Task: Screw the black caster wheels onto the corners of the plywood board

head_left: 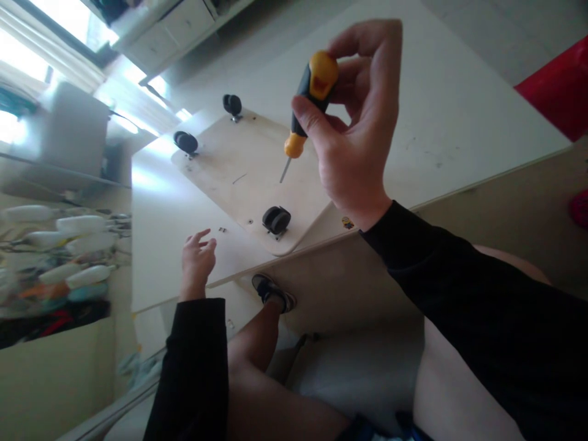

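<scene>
My right hand (361, 122) is raised above the table, its fingers closed around a yellow-and-black screwdriver (316, 86). The screwdriver's short metal shaft tilts down toward a pale wooden board (220, 165) with rounded corners. Black caster wheels stand up from the board: one caster (276, 219) at the near corner, another caster (185, 142) at the left and a third caster (232, 105) at the back. At the table's left front edge is my left hand (198, 260), fingers apart and nothing in them. Small screws (222, 229) lie just beyond its fingertips.
The board rests on a white table (459, 128). A small yellow sticker (348, 222) sits near the table's front edge. Something red (558, 89) stands at the right. Left of the table are blurred white bottles (82, 225). My foot in a dark shoe (271, 291) is below the edge.
</scene>
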Action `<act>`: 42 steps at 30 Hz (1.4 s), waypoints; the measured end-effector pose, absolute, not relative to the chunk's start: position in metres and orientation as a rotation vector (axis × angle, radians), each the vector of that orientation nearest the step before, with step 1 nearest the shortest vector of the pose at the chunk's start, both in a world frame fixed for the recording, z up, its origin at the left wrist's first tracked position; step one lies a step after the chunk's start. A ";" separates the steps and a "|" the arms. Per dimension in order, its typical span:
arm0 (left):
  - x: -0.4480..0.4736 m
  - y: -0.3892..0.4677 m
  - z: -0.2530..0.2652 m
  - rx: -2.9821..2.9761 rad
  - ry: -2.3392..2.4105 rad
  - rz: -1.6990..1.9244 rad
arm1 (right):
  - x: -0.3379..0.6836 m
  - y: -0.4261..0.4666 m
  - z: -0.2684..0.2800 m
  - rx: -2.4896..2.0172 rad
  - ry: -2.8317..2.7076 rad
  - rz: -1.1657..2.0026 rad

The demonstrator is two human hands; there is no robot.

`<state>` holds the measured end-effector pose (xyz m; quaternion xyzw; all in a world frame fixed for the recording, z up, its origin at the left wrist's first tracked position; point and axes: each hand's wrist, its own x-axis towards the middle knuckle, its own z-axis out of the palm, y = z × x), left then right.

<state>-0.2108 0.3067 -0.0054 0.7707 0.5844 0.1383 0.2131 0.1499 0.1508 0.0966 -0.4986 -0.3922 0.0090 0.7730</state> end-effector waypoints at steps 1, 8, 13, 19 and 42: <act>-0.211 0.305 -0.008 2.130 1.659 0.379 | 0.150 0.152 0.095 -1.051 -0.851 0.007; -0.190 0.295 -0.020 2.079 1.743 0.217 | 0.153 0.160 0.089 -0.985 -0.834 -0.028; -0.186 0.295 -0.017 2.065 1.796 0.122 | 0.150 0.164 0.091 -0.904 -0.815 -0.043; -0.190 0.298 -0.017 1.987 1.824 0.121 | 0.159 0.169 0.082 -0.886 -0.895 -0.103; -0.194 0.300 -0.011 1.963 1.908 0.104 | 0.155 0.155 0.096 -1.029 -0.858 -0.046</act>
